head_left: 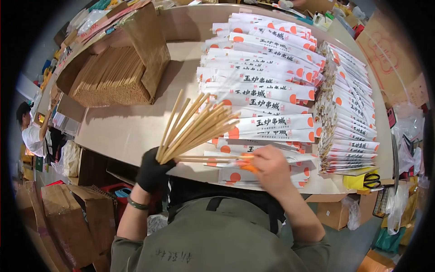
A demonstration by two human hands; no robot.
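Note:
In a black glove, my left hand (154, 171) is closed round the lower ends of a bundle of pale wooden chopsticks (195, 129), which fans out up and to the right. A pair of chopsticks (204, 159) lies almost level between my two hands. My right hand (273, 170), with orange covers at the fingertips, pinches their right end. A white paper sleeve (302, 157) shows just beyond that hand; how far the chopsticks sit inside it is hidden by the fingers. Behind both hands spreads a pile of printed white sleeves with orange dots (272, 94).
At the table's left stands an open carton (152, 50) with packed brown sticks or strips (111, 75). Stacked filled sleeves (351, 113) line the right side, near black scissors (372, 181) on something yellow. Cardboard boxes (65, 222) crowd the floor; another person (34, 131) is far left.

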